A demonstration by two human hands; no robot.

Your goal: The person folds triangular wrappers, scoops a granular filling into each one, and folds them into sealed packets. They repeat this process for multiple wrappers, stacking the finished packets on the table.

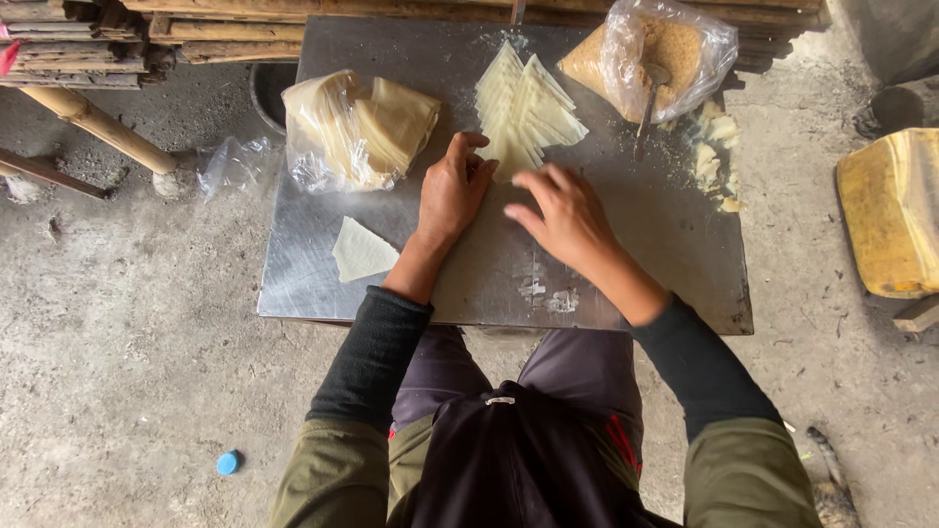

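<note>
A fan of pale triangular wrapper sheets [526,110] lies spread on the grey metal table [675,244]. My left hand [452,188] rests on the table at the fan's near corner, fingers curled against the lowest sheets. My right hand [562,213] hovers just to the right of it, fingers stretched toward the same corner, slightly blurred. Whether either hand grips a sheet is hidden by the fingers.
A plastic bag of stacked wrappers [357,127] lies at the left, a single triangle sheet [362,250] near the front left corner. A bag of brown crumbs with a spoon [657,57] sits at the back right, dough scraps [714,156] beside it. A yellow container [890,210] stands on the floor.
</note>
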